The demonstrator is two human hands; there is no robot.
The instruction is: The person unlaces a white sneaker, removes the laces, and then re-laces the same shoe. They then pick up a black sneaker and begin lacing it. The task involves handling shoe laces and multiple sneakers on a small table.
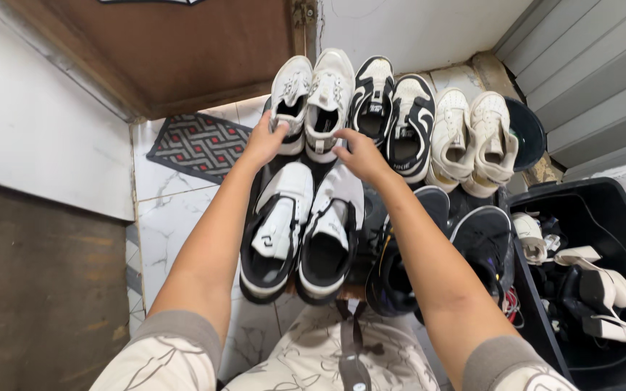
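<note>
Pair of white sneakers (311,101), back row, far left

Low-top, laced, white with grey trim; upright on their soles, side by side and touching, toes pointing at the wall, heel openings facing the viewer, directly behind a black-and-white pair.

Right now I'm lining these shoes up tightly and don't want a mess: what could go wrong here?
1. Both the left hand and right hand press on the white sneakers; a push could shove them against the black-and-white pair beside them.
2. Your forearms cross over the nearer black-and-white high-tops, so pulling back may nudge those out of line.
</note>
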